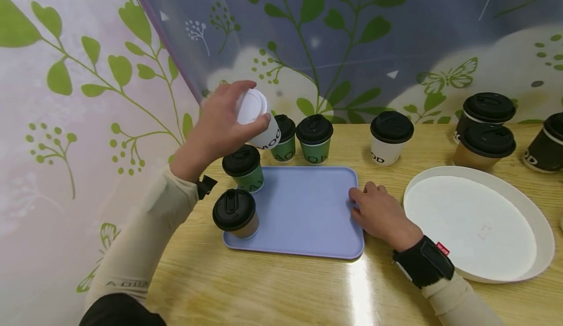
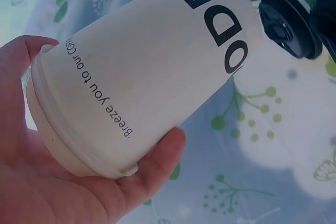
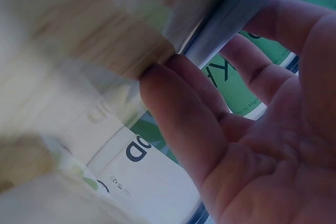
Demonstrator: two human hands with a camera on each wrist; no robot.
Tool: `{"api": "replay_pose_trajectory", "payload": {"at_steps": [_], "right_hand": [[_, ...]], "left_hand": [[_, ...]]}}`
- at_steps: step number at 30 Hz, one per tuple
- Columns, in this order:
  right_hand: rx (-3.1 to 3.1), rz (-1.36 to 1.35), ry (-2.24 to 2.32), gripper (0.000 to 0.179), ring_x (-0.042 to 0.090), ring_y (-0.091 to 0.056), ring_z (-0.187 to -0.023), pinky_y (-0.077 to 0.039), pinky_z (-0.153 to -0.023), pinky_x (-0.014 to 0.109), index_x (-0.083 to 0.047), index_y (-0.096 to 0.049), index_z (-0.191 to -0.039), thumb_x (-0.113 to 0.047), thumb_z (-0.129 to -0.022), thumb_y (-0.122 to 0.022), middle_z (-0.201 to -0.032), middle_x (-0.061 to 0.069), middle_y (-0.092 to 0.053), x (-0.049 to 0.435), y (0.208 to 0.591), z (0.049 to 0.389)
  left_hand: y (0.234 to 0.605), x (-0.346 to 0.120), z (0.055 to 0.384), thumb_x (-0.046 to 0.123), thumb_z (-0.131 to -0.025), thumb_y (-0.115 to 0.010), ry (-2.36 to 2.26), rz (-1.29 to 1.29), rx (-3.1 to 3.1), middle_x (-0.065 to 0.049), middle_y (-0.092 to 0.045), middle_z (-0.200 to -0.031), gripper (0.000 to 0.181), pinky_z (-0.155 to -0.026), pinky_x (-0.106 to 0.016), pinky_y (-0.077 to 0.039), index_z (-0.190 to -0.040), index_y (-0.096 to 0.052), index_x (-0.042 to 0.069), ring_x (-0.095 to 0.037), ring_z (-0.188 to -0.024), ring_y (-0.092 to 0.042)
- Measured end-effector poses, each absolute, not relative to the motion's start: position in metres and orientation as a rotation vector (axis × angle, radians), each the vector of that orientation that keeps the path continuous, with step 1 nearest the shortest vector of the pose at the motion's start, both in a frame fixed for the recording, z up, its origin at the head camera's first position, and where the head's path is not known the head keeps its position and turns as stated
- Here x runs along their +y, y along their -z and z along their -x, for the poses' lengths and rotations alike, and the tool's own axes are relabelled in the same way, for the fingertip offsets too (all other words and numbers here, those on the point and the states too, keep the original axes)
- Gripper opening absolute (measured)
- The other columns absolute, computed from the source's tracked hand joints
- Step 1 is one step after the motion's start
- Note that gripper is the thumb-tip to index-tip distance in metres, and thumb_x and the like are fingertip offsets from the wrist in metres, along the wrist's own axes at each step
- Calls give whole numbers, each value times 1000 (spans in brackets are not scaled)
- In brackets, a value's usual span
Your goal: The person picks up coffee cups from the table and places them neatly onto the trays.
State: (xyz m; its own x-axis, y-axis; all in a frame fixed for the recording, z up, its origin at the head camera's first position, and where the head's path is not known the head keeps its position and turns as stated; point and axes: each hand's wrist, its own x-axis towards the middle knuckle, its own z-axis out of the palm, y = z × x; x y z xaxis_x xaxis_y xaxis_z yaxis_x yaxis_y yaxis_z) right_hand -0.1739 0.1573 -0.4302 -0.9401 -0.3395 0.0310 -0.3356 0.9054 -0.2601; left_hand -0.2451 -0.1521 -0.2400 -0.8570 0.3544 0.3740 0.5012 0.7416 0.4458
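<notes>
My left hand point(image 1: 220, 120) grips a white paper cup point(image 2: 142, 72) by its white lid point(image 1: 252, 106), thumb on one side and fingers on the other. The cup is tilted above the far left of the blue tray point(image 1: 308, 213) and partly covers a green cup point(image 1: 283, 150). My right hand point(image 1: 380, 213) touches the tray's right edge, its fingers point(image 3: 173, 103) along the rim in the right wrist view. A brown cup point(image 1: 244, 228) with a black lid stands at the tray's front left corner. Behind it is a green cup point(image 1: 251, 179).
Another green cup point(image 1: 314, 152) stands behind the tray. Farther right are a white cup point(image 1: 384, 151) with a black lid, a brown cup point(image 1: 477, 156) and a black cup point(image 1: 545, 147). A round white tray point(image 1: 475, 223) lies at the right. A patterned wall backs the table.
</notes>
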Motion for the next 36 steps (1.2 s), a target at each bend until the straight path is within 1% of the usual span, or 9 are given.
{"api": "replay_pose_trajectory", "payload": {"at_steps": [4, 9, 15, 18, 21, 25, 28, 32, 36], "right_hand": [[3053, 544, 411, 15, 32, -53, -83, -50, -65, 45, -8, -66, -109, -16, -97, -71, -98, 17, -58, 158, 430, 174], [3048, 547, 410, 16, 32, -53, -83, -50, -65, 45, -8, -67, -110, -16, -97, -71, -98, 18, -58, 158, 431, 174], [3048, 543, 404, 16, 32, -53, -83, -50, -65, 45, -8, -66, -109, -16, -97, -72, -98, 17, -57, 158, 431, 174], [3049, 540, 401, 16, 32, -53, -83, -50, -65, 45, -8, -67, -109, -16, -97, -71, -98, 17, -57, 158, 431, 174], [3052, 543, 400, 16, 32, -53, -83, -50, -65, 45, -8, -67, -109, -16, -97, -71, -98, 17, -58, 158, 431, 174], [3059, 548, 407, 16, 32, -53, -82, -50, -64, 44, -8, -67, -109, -16, -96, -72, -98, 17, -58, 158, 431, 174], [3062, 551, 413, 16, 32, -53, -82, -50, -64, 44, -8, -67, -109, -16, -96, -72, -98, 17, -58, 158, 431, 174], [3060, 551, 414, 16, 32, -54, -83, -50, -64, 45, -8, -67, -110, -16, -97, -72, -99, 17, -58, 157, 431, 173], [3065, 557, 413, 16, 32, -53, -82, -50, -64, 45, -8, -67, -109, -16, -97, -71, -98, 17, -58, 158, 431, 173]], "left_hand": [[241, -146, 241, 42, -89, -70, 771, 694, -2732, -19, -54, -136, 68, -80, -53, -56, -147, -53, 12, -34, -113, -53], [242, -141, 238, 44, -90, -70, 746, 709, -2802, -20, -51, -138, 70, -82, -53, -56, -150, -50, 13, -35, -112, -55], [245, -136, 240, 45, -91, -70, 680, 750, -2887, -21, -48, -142, 73, -85, -52, -55, -152, -47, 13, -35, -116, -53], [247, -133, 241, 49, -91, -70, 626, 759, -2937, -20, -49, -142, 74, -84, -52, -55, -152, -47, 15, -34, -116, -53], [250, -130, 241, 51, -91, -70, 590, 785, -2963, -18, -52, -138, 73, -82, -50, -56, -152, -48, 16, -33, -112, -55], [254, -124, 241, 46, -91, -71, 598, 845, -2979, -18, -53, -135, 71, -82, -47, -56, -150, -49, 14, -32, -109, -56], [257, -121, 242, 44, -90, -72, 599, 875, -2991, -20, -52, -137, 71, -82, -46, -56, -149, -49, 12, -32, -109, -56], [261, -118, 243, 45, -90, -73, 589, 904, -3015, -19, -52, -137, 72, -83, -45, -55, -150, -49, 12, -32, -109, -57], [264, -116, 244, 45, -90, -74, 585, 937, -3037, -17, -53, -132, 71, -83, -46, -55, -149, -50, 12, -30, -107, -57]]}}
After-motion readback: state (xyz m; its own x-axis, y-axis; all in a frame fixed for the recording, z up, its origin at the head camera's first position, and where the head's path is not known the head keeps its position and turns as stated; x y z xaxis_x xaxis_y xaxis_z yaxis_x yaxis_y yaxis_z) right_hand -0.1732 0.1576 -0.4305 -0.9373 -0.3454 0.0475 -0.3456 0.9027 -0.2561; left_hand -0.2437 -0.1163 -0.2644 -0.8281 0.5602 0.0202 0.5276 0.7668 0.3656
